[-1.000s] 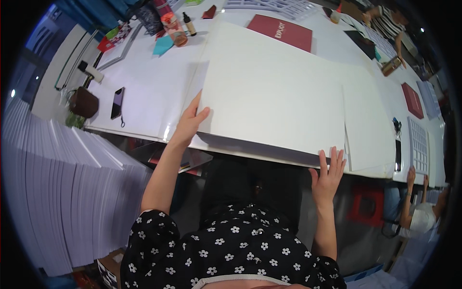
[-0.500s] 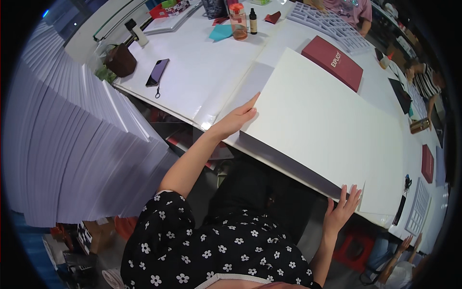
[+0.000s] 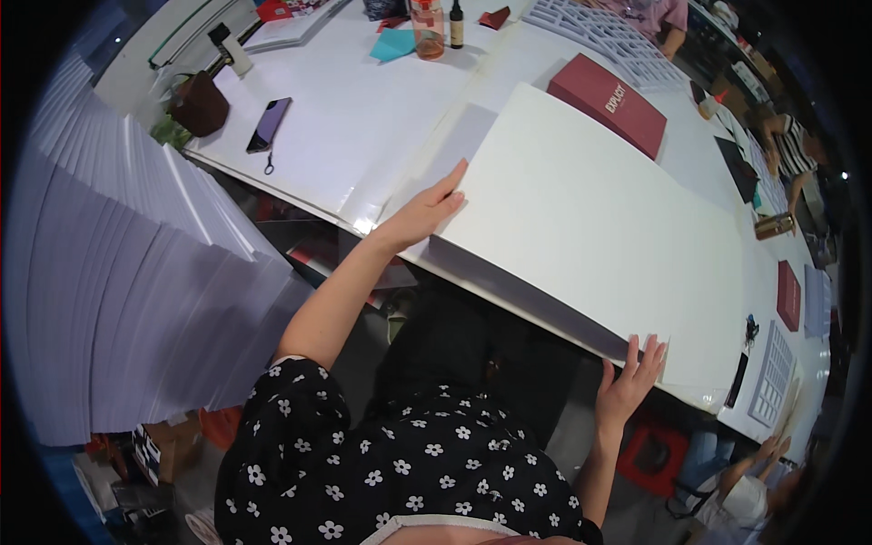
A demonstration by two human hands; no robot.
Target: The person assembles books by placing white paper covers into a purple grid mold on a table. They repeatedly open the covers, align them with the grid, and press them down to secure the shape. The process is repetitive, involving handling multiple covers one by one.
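A thick stack of large white sheets (image 3: 590,218) lies on the white table at its near edge, with its front side in shadow. My left hand (image 3: 422,213) rests along the left edge of the stack, fingers stretched out and partly hidden behind the wrist side. At the near right corner, my right hand (image 3: 631,377) touches the stack's front edge with spread fingers pointing up. Neither hand is closed round anything. A dark red lidded box (image 3: 610,104) sits just beyond the far edge of the stack.
Tall piles of white sheets (image 3: 136,300) stand at my left. A phone (image 3: 270,124), brown pot (image 3: 200,104), orange bottle (image 3: 428,32) and white grid trays (image 3: 599,41) are on the table. Other people (image 3: 788,145) sit at the right. A red stool (image 3: 652,459) stands below.
The whole view has shifted, so the table appears slightly further left. A sheet corner that stood up beside my right hand now lies flatter. Both hands stay at the stack's edges.
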